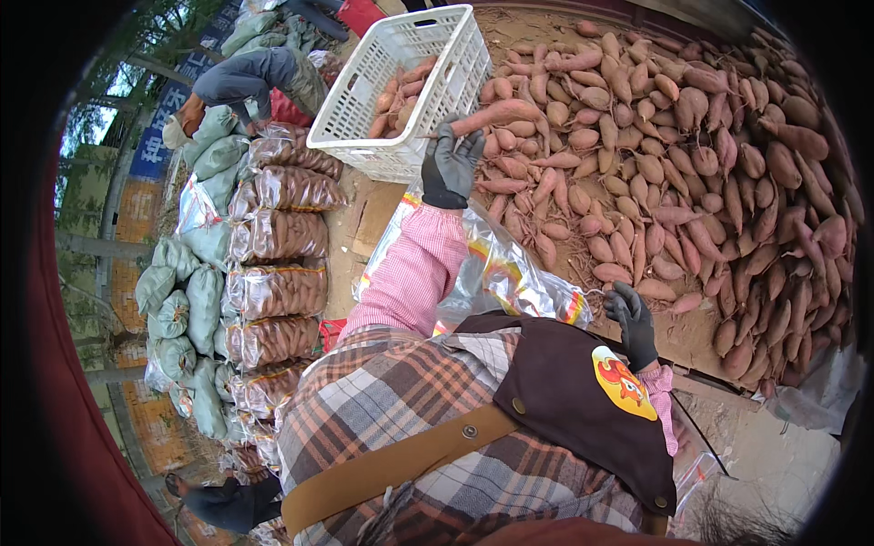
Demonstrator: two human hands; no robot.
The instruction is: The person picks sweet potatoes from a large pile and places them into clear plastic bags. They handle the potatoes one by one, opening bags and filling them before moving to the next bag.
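My left hand [450, 164], in a dark grey glove, reaches out beside a white plastic crate. Its fingers hold one end of a long, curved sweet potato [502, 115], whose other end points over the pile. My right hand [631, 324], gloved alike, is lower right at the pile's near edge, fingers curled. A thin pale strand lies at its fingertips; whether it is gripped I cannot tell. Several sweet potatoes [403, 95] lie inside the crate [328, 136]. Between my arms a clear plastic bag [495, 263] with red and yellow bands is spread in front of my body.
A large heap of sweet potatoes [683, 170] covers the ground at right. At left stand rows of clear bags [283, 235] packed with sweet potatoes, beside green sacks [205, 310]. One person [239, 82] bends over the bags at upper left; another [229, 505] is at lower left.
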